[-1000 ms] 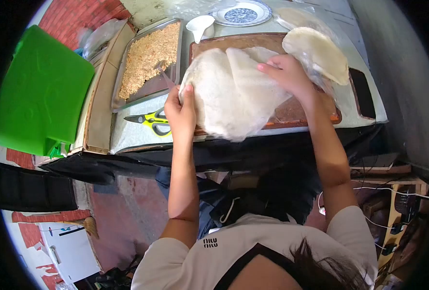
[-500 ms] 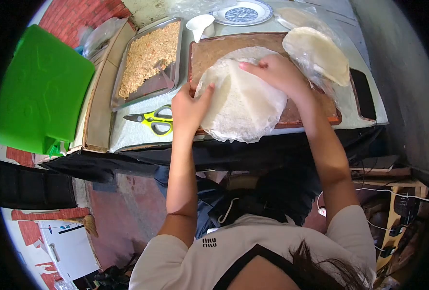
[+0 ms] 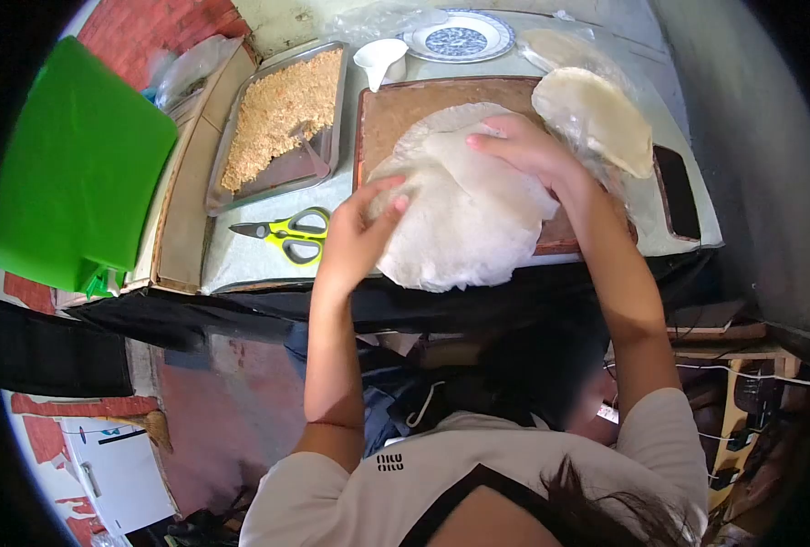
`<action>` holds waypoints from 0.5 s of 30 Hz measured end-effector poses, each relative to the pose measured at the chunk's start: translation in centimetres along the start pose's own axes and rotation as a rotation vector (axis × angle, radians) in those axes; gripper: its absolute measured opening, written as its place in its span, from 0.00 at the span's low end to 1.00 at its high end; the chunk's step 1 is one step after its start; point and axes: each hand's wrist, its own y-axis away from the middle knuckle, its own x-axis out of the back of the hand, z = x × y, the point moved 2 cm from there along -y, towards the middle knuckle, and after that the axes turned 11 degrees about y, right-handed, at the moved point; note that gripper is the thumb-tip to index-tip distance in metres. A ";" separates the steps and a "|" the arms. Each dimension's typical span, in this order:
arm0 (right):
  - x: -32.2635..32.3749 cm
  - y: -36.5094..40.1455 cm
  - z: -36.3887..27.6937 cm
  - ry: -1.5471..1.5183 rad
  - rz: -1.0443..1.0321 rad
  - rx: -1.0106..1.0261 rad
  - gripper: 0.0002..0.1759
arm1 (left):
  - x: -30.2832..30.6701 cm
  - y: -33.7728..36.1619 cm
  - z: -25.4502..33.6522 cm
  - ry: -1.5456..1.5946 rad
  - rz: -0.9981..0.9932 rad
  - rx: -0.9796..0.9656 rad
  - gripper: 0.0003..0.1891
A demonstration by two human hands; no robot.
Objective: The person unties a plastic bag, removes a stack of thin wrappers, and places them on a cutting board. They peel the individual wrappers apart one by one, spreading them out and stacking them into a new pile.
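A stack of thin, round white wrappers (image 3: 464, 223) lies over the front of the brown board (image 3: 405, 96), its lower edge hanging past the table edge. My left hand (image 3: 361, 237) holds its left edge, the thumb on top and the other fingers partly hidden. At the upper right, my right hand (image 3: 525, 150) grips the wrappers with the thumb over a raised fold. The top sheet is creased between my hands, and a layer behind it shows at the upper left. To the left of my left hand lie yellow-green scissors (image 3: 291, 235).
A metal tray (image 3: 332, 118) of crumbly filling (image 3: 277, 109), with a spoon (image 3: 312, 150) in it, stands at left. Behind the board are a white cup (image 3: 382, 62) and a blue-patterned plate (image 3: 460, 36). More round wrappers (image 3: 597, 114) on plastic and a phone (image 3: 677, 193) lie at right.
My hands have pulled the wrappers a little toward me, so the lower edge hangs further over the table. A fold has opened between the sheets at the upper left.
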 end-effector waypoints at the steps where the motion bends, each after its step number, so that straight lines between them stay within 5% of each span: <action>1: 0.3 -0.1 0.4 -0.010 -0.036 0.009 0.24 | -0.2 0.4 -0.5 0.042 0.012 -0.035 0.18; 3: 1.1 0.6 0.6 0.046 0.019 -0.027 0.26 | -0.9 1.6 -0.6 0.100 0.105 -0.196 0.19; 7: 3.2 1.5 0.8 0.038 0.081 -0.117 0.38 | 0.6 3.6 -0.6 0.110 0.234 -0.128 0.18; 10: 3.9 2.2 1.0 0.119 0.262 -0.089 0.38 | 1.8 4.8 -1.2 0.178 0.264 -0.096 0.18; 15: 5.1 3.2 0.0 0.153 0.272 -0.078 0.35 | 3.0 6.2 -1.5 0.267 0.295 -0.098 0.19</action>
